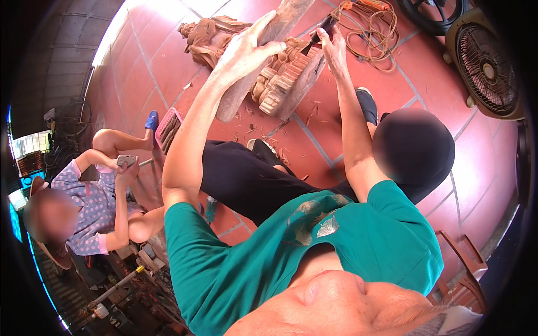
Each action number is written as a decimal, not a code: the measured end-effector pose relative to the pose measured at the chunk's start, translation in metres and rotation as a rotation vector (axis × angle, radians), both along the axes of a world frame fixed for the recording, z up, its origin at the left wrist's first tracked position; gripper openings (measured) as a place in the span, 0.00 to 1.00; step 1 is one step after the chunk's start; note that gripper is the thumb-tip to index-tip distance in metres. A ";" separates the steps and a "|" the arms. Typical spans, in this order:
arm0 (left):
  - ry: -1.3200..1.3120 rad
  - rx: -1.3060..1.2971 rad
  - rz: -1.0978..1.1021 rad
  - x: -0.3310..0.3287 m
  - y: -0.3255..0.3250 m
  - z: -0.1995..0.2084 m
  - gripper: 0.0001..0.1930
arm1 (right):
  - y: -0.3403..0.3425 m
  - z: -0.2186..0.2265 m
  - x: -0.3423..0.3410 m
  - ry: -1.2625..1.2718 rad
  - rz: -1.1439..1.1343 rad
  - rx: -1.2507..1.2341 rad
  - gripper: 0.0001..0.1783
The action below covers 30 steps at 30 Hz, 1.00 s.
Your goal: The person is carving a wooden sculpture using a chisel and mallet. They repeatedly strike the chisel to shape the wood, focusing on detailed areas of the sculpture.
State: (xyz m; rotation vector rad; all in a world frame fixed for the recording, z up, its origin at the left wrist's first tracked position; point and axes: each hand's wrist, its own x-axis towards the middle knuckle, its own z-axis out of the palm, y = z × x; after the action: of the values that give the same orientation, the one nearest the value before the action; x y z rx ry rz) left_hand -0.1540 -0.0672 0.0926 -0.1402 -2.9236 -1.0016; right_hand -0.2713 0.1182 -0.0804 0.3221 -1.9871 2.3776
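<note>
My left hand (244, 56) lies across a long weathered wooden plank (231, 101), its thumb and fingers stretched apart. Beside the plank is a carved wooden piece (280, 78) with rows of ridges along its edge. In my right hand (335, 50) is a slim black-handled tool (325, 28), held between thumb and fingers. Its dark tip slants down toward the carved piece; I cannot tell whether they touch. Behind the plank, a second carved wooden figure (210, 42) rests on the floor.
Wood shavings (246, 120) litter the red tiles. An orange cord (375, 39) lies coiled at the far right, near a fan (485, 70) and a black wheel (434, 11). A seated person (92, 196) with a phone is at left, by a pink basket (168, 129).
</note>
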 end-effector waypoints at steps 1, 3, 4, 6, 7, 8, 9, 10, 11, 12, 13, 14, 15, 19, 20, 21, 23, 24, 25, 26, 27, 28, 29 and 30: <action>-0.002 0.001 0.001 0.001 0.000 0.000 0.44 | -0.001 0.000 0.003 -0.019 0.008 0.003 0.13; 0.011 -0.005 -0.005 0.000 -0.001 0.000 0.43 | -0.004 0.000 0.010 -0.057 0.022 0.004 0.13; 0.025 -0.009 -0.009 0.000 -0.002 -0.001 0.43 | -0.007 -0.006 0.008 -0.051 0.031 0.021 0.14; 0.029 -0.018 -0.013 -0.002 -0.001 -0.001 0.43 | -0.014 -0.015 0.004 -0.041 0.044 0.056 0.14; 0.020 -0.023 -0.010 -0.002 0.000 0.000 0.43 | -0.015 -0.020 0.002 -0.005 0.030 0.102 0.15; 0.010 -0.029 -0.001 0.000 0.000 0.000 0.43 | -0.018 -0.016 0.006 0.004 0.017 0.157 0.15; 0.011 -0.028 -0.001 0.001 -0.001 -0.001 0.43 | -0.019 -0.010 0.011 0.013 0.003 0.213 0.16; 0.012 -0.026 -0.002 0.002 -0.001 -0.002 0.43 | -0.019 -0.006 0.014 0.022 -0.012 0.269 0.16; 0.015 -0.026 -0.006 0.002 -0.001 -0.001 0.43 | -0.020 -0.006 0.014 0.031 -0.021 0.254 0.16; 0.018 -0.021 -0.008 0.001 -0.001 -0.001 0.43 | -0.021 -0.005 0.014 0.043 -0.019 0.283 0.16; 0.020 -0.015 -0.010 0.000 -0.001 0.000 0.43 | -0.022 -0.004 0.014 0.055 -0.018 0.312 0.17; 0.020 -0.009 -0.011 0.000 -0.001 0.001 0.43 | -0.023 -0.002 0.015 0.065 -0.015 0.343 0.17; 0.021 -0.001 -0.003 0.000 0.001 0.002 0.42 | -0.024 -0.001 0.017 0.078 -0.021 0.372 0.16; 0.079 0.030 0.022 0.002 0.021 0.033 0.39 | -0.026 -0.005 0.015 0.134 -0.049 0.417 0.16; 0.109 0.038 0.032 0.003 0.026 0.040 0.39 | -0.027 -0.006 0.014 0.151 -0.053 0.411 0.16; 0.110 0.093 0.026 0.002 0.028 0.036 0.39 | -0.026 -0.008 0.013 0.159 -0.049 0.411 0.16; 0.112 0.197 0.023 0.000 0.025 0.022 0.40 | -0.027 -0.008 0.013 0.175 -0.033 0.407 0.16; 0.033 0.053 0.015 -0.002 0.020 0.011 0.40 | -0.029 -0.008 0.014 0.182 -0.036 0.420 0.15; -0.047 -0.090 0.008 -0.005 0.012 -0.002 0.40 | -0.032 -0.008 0.016 0.189 -0.038 0.433 0.15; -0.123 -0.231 -0.006 -0.010 0.012 -0.004 0.40 | -0.032 -0.008 0.014 0.199 -0.049 0.449 0.15; -0.193 -0.141 -0.024 -0.013 0.011 -0.006 0.41 | -0.031 -0.007 0.013 0.204 -0.051 0.455 0.15; -0.136 -0.150 -0.022 -0.014 0.010 -0.007 0.41 | -0.030 -0.007 0.013 0.207 -0.052 0.461 0.15; -0.085 -0.161 -0.026 -0.013 0.012 -0.005 0.41 | -0.029 -0.008 0.014 0.205 -0.057 0.464 0.15; -0.035 -0.172 -0.029 -0.013 0.014 -0.002 0.40 | -0.029 -0.007 0.013 0.209 -0.051 0.454 0.15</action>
State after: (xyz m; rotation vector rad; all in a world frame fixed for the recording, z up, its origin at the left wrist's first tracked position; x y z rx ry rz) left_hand -0.1668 -0.0534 0.0902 -0.1731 -3.0453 -0.7622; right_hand -0.2585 0.0890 -0.0874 0.4972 -2.3720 1.7544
